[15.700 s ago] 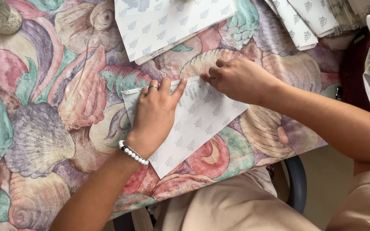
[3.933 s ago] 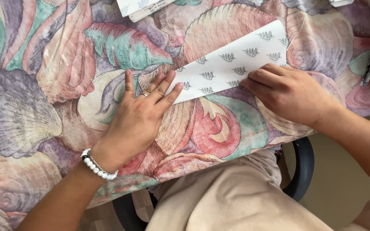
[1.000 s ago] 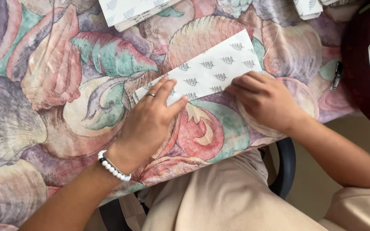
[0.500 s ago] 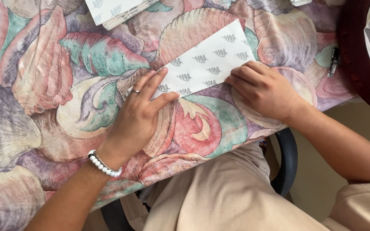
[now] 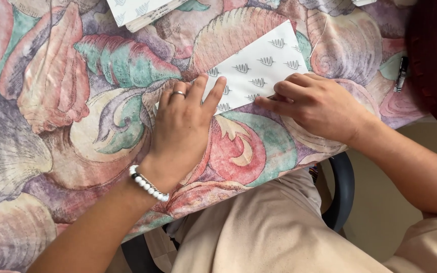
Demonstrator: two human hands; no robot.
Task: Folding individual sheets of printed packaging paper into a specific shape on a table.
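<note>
A folded sheet of white paper [image 5: 264,65] with small grey leaf marks lies on the shell-patterned tablecloth [image 5: 77,111]. My left hand [image 5: 183,126] lies flat on the paper's left end, fingers spread, a ring on one finger and a white bead bracelet at the wrist. My right hand [image 5: 314,103] presses its fingertips on the paper's lower folded edge, fingers curled.
A stack of the same patterned paper [image 5: 137,10] lies at the top edge. A black pen [image 5: 401,73] rests near the table's right side beside a dark red object [image 5: 431,60]. The table's front edge runs above my lap and a black chair [image 5: 342,197].
The paper went from a wide sheet to a narrow folded strip. In the last second my right hand's fingertips slid left along the lower fold toward my left hand.
</note>
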